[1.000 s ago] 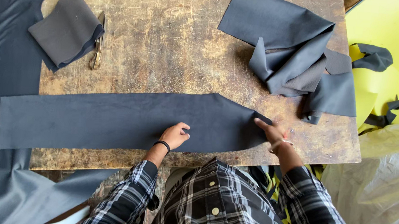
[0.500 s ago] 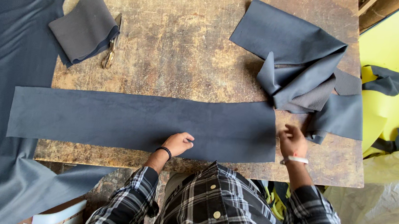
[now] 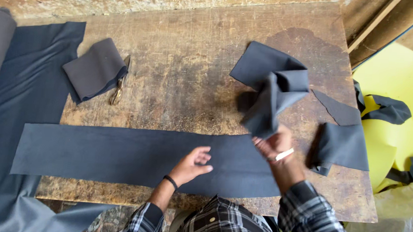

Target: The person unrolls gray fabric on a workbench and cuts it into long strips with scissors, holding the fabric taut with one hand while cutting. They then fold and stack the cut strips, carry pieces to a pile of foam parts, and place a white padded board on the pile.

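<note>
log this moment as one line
left hand: flat on long dark strip | right hand: grip lifting crumpled dark cloth | scissors: on table

Dark grey fabric strip (image 3: 116, 153), brown worn table (image 3: 185, 71), yellow sheet (image 3: 402, 86), plaid sleeves (image 3: 315, 225)

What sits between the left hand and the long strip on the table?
Nothing visible. The left hand lies flat on the long strip, fingers spread. The right hand is apart, holding a crumpled cloth piece up above the table.
</note>
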The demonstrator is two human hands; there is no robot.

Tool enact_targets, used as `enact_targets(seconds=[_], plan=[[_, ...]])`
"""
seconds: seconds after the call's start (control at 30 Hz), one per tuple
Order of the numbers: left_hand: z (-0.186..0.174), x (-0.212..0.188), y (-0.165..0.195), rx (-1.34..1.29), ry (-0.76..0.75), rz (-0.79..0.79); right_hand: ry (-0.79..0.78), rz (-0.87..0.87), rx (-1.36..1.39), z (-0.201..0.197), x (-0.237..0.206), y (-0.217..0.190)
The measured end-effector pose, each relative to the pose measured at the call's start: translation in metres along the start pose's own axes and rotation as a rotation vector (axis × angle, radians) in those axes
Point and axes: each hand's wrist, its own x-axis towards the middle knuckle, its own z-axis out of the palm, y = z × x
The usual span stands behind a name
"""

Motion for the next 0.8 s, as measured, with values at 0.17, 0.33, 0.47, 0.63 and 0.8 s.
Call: enact_targets(seconds=[0.17, 0.33, 0.47, 0.63, 0.8], plan=[[0.019, 0.012, 0.067, 0.186, 0.435, 0.538, -0.144, 0.236, -0.082, 0.06, -0.016, 0.086], [0.001, 0.0, 0.064, 0.351, 0.535, 0.592, -0.172, 0.293, -0.353, 0.053, -0.009, 0.078], [-0.008, -0.011, 0.053, 0.083, 0.571, 0.566, -0.104, 0.169, -0.237, 0.067, 0.0, 0.074], [-0.021, -0.039, 0.074, -0.189, 0.492, 0.63, 0.283, 0.1, -0.095, 0.106, 0.039, 0.075], [-0.049, -0.081, 0.102, -0.306, 0.483, 0.684, 0.305, 0.176, -0.231, 0.103, 0.099, 0.09]])
